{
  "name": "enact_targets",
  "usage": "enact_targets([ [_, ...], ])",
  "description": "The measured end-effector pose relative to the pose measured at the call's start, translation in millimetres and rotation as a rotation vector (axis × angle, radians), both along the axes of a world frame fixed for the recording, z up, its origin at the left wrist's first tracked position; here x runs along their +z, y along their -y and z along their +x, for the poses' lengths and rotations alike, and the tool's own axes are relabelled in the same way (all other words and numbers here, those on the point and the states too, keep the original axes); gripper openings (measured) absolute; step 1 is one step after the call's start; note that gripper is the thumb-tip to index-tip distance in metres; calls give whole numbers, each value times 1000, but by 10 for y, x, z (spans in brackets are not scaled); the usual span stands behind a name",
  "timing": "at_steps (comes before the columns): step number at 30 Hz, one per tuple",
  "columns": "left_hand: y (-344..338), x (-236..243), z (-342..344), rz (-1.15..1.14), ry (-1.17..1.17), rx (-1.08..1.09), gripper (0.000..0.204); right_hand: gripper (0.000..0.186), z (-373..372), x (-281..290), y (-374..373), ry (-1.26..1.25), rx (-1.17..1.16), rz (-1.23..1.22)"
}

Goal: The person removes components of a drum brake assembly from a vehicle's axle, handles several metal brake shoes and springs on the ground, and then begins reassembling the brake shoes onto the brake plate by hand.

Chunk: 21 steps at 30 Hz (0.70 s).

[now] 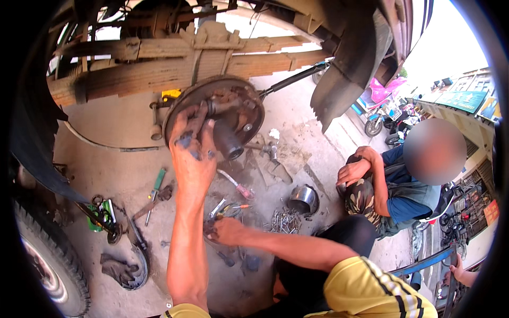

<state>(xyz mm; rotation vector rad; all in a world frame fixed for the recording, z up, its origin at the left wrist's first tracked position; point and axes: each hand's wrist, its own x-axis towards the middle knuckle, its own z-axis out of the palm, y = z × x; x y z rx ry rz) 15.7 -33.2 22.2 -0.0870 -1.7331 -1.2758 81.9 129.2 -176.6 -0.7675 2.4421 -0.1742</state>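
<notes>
My left hand [193,143], its knuckles smeared with black grease, is raised to a round rusty brake backing plate [248,98]. Its fingers curl at the wheel cylinder [216,107] near the plate's top; the fingertips are partly hidden. A dark axle stub [228,140] juts out beside the thumb. Lower down, my right hand [227,231] is closed among small tools on the ground; what its fingers hold is hidden. Just beyond it lie a combination wrench [217,207] and an orange-tipped screwdriver [241,206]. A red-handled tool [241,190] rests farther off.
Leaf springs [143,79] span overhead. A metal cup [302,200] stands by a pile of small metal parts [287,221]. A green-handled screwdriver [158,180] and a curved brake shoe [140,270] lie left, near a tire [47,259]. Another person [392,196] squats at right.
</notes>
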Motion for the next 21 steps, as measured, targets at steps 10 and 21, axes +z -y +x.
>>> enact_targets([
  [10,-252,-19,-4,113,-24,64,28,27,-1192,3680,319,-839,52,-532],
  [21,-255,-35,-46,216,-36,16,26,42,-2571,3730,944,-396,173,312],
])
